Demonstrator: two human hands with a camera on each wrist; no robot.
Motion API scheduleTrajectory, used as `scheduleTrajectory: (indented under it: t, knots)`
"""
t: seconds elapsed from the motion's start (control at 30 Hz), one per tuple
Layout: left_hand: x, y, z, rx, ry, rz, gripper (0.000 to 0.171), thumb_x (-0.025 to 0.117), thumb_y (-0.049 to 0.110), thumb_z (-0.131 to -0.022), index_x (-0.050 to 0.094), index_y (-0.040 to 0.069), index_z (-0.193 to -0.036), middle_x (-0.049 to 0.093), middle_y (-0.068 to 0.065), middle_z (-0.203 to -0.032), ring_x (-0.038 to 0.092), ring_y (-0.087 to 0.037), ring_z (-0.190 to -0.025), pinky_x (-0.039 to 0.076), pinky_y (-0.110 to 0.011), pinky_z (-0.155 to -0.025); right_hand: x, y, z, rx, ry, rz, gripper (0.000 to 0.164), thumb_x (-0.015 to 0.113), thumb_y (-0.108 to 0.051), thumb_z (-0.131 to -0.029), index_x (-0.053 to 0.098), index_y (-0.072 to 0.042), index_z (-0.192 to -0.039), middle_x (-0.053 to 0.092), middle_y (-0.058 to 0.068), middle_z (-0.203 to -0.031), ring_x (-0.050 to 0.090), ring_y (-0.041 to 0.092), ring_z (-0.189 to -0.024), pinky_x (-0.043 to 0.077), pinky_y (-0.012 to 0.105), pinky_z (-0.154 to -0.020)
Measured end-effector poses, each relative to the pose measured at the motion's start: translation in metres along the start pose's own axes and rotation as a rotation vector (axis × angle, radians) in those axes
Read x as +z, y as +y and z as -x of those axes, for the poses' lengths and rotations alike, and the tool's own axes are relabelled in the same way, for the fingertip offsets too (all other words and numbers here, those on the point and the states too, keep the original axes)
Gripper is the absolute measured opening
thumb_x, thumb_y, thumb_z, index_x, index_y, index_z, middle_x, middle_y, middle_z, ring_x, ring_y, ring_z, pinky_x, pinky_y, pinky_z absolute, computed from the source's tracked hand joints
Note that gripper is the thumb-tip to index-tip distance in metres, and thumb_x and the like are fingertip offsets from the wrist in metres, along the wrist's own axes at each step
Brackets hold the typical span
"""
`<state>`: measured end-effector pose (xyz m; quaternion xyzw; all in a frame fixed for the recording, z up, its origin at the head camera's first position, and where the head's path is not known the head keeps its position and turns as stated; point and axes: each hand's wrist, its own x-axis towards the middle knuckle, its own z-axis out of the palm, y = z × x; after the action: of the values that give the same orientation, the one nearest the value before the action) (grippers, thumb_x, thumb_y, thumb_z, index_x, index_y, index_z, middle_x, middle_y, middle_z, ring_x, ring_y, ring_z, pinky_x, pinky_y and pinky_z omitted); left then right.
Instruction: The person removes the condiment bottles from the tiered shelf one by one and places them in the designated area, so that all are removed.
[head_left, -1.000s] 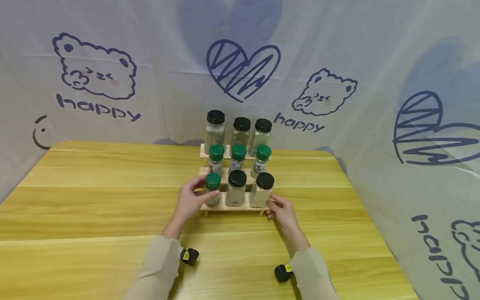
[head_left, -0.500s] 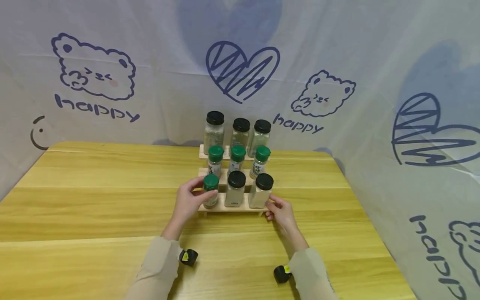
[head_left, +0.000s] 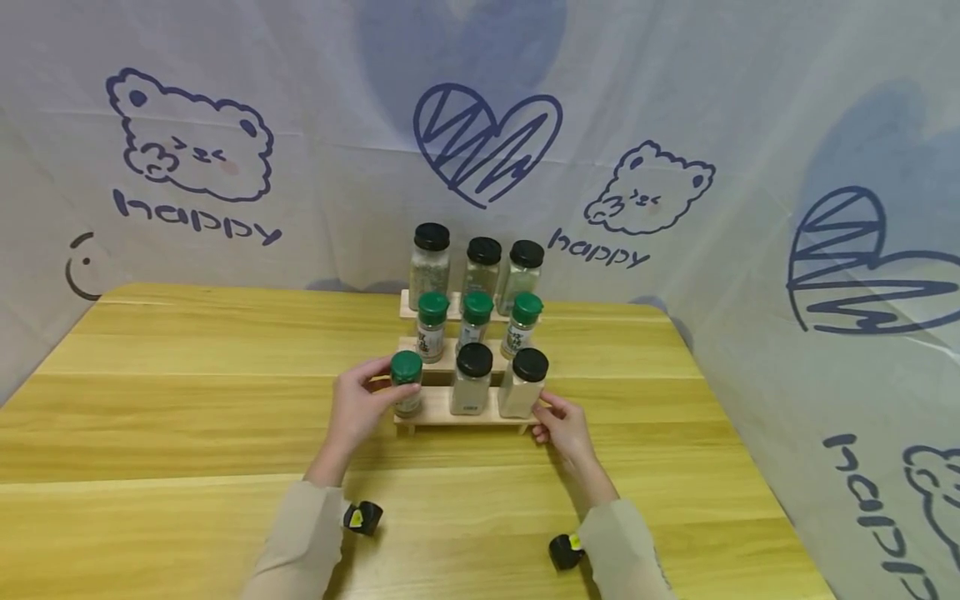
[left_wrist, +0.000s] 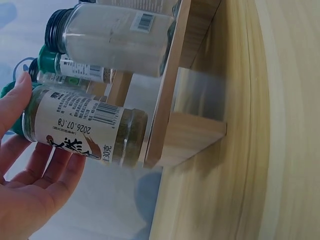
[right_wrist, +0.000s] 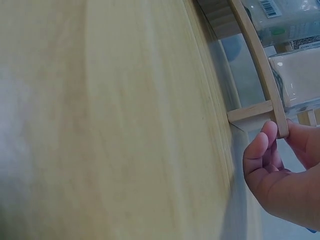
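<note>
My left hand [head_left: 356,408] grips a green-capped spice jar [left_wrist: 82,125] around its upper part, thumb on one side and fingers on the other. That jar stands upright at the left end of the lowest tier of a wooden spice rack [head_left: 437,406]. Whether its base touches the tier is hard to tell. At the rack's other end, my right hand [right_wrist: 280,170] pinches the corner of the lowest tier between thumb and fingers. Beside that hand is a black-capped jar of pale powder [head_left: 521,393]. Another black-capped jar [head_left: 471,390] stands mid-tier.
Green-capped jars [head_left: 431,329] line the middle tier, and taller black-capped jars [head_left: 430,271] the top one. Behind the wooden table [head_left: 225,400] hangs a printed cloth [head_left: 322,167], with more cloth on the right.
My left hand has shifted the green-capped spice jar leftward along the lowest tier, widening the space to the middle jar. My right hand keeps its hold on the rack's corner.
</note>
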<state>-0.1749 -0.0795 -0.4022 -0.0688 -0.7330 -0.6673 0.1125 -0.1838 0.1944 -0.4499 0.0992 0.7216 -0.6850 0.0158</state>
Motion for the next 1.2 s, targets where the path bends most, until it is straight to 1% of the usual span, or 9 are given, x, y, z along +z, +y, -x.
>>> scheduleTrajectory:
  t: [0.2, 0.37, 0.47, 0.57, 0.7, 0.77, 0.97, 1.1, 1.2]
  knots:
    - [-0.009, 0.000, 0.003, 0.028, -0.001, -0.045, 0.036, 0.075, -0.001, -0.069, 0.063, -0.009, -0.102, 0.061, -0.019, -0.101, 0.056, -0.015, -0.090, 0.049, -0.023, -0.076, 0.000, 0.000, 0.001, 0.011, 0.003, 0.003, 0.036, 0.050, 0.006, -0.088, 0.045, 0.013, -0.122, 0.050, 0.005, -0.066, 0.049, 0.005, -0.046, 0.042, 0.015, -0.040]
    - [-0.018, 0.002, 0.004, 0.040, 0.024, -0.049, 0.035, 0.075, -0.003, -0.067, 0.064, -0.009, -0.100, 0.061, -0.019, -0.099, 0.056, -0.010, -0.087, 0.050, -0.021, -0.073, 0.000, -0.001, 0.001, 0.015, 0.006, 0.021, 0.036, 0.051, 0.005, -0.088, 0.045, 0.013, -0.122, 0.051, 0.005, -0.064, 0.049, 0.006, -0.045, 0.042, 0.015, -0.040]
    - [-0.022, 0.003, 0.004, 0.029, 0.043, -0.063, 0.035, 0.075, -0.003, -0.068, 0.063, -0.009, -0.101, 0.061, -0.019, -0.099, 0.056, -0.011, -0.087, 0.050, -0.020, -0.073, -0.001, -0.001, 0.001, 0.024, 0.010, 0.028, 0.036, 0.050, 0.005, -0.088, 0.046, 0.013, -0.122, 0.050, 0.005, -0.064, 0.049, 0.007, -0.045, 0.042, 0.016, -0.040]
    - [-0.026, 0.004, 0.002, 0.013, 0.059, -0.096, 0.037, 0.075, -0.001, -0.069, 0.062, -0.009, -0.102, 0.061, -0.020, -0.100, 0.056, -0.016, -0.089, 0.049, -0.019, -0.073, -0.001, -0.001, 0.001, 0.025, 0.011, 0.036, 0.035, 0.050, 0.005, -0.088, 0.046, 0.013, -0.122, 0.051, 0.005, -0.064, 0.049, 0.008, -0.045, 0.042, 0.016, -0.040]
    - [-0.028, 0.004, 0.000, -0.005, 0.075, -0.138, 0.038, 0.075, 0.003, -0.070, 0.062, -0.008, -0.103, 0.061, -0.021, -0.101, 0.056, -0.024, -0.093, 0.050, -0.023, -0.075, -0.001, -0.001, 0.001, 0.024, 0.011, 0.047, 0.035, 0.051, 0.005, -0.088, 0.047, 0.012, -0.122, 0.051, 0.005, -0.064, 0.049, 0.008, -0.045, 0.042, 0.016, -0.040]
    - [-0.029, 0.003, -0.002, -0.016, 0.080, -0.147, 0.038, 0.075, 0.005, -0.070, 0.062, -0.008, -0.104, 0.060, -0.021, -0.102, 0.056, -0.026, -0.094, 0.050, -0.025, -0.076, -0.001, 0.000, 0.001, 0.026, 0.012, 0.046, 0.035, 0.051, 0.005, -0.087, 0.047, 0.012, -0.122, 0.051, 0.005, -0.064, 0.049, 0.007, -0.045, 0.042, 0.016, -0.039]
    - [-0.030, -0.007, -0.010, -0.054, 0.112, -0.157, 0.039, 0.075, 0.007, -0.071, 0.062, -0.006, -0.106, 0.060, -0.021, -0.103, 0.056, -0.026, -0.095, 0.050, -0.021, -0.074, -0.001, 0.000, 0.001, 0.024, 0.015, 0.040, 0.036, 0.050, 0.005, -0.088, 0.046, 0.012, -0.122, 0.050, 0.005, -0.063, 0.048, 0.007, -0.044, 0.041, 0.016, -0.038]
    - [-0.032, -0.014, -0.017, -0.068, 0.138, -0.177, 0.040, 0.075, 0.006, -0.071, 0.062, -0.006, -0.106, 0.060, -0.021, -0.104, 0.056, -0.026, -0.096, 0.050, -0.022, -0.075, -0.001, 0.001, 0.001, 0.023, 0.011, 0.037, 0.036, 0.050, 0.004, -0.088, 0.046, 0.012, -0.123, 0.050, 0.005, -0.063, 0.048, 0.007, -0.044, 0.041, 0.016, -0.038]
    - [-0.033, -0.017, -0.021, -0.093, 0.142, -0.173, 0.041, 0.074, 0.008, -0.072, 0.060, -0.006, -0.108, 0.059, -0.022, -0.106, 0.056, -0.027, -0.098, 0.049, -0.023, -0.076, -0.001, 0.002, 0.001, 0.020, 0.009, 0.042, 0.036, 0.050, 0.004, -0.088, 0.046, 0.012, -0.123, 0.050, 0.004, -0.063, 0.048, 0.007, -0.044, 0.041, 0.016, -0.039]
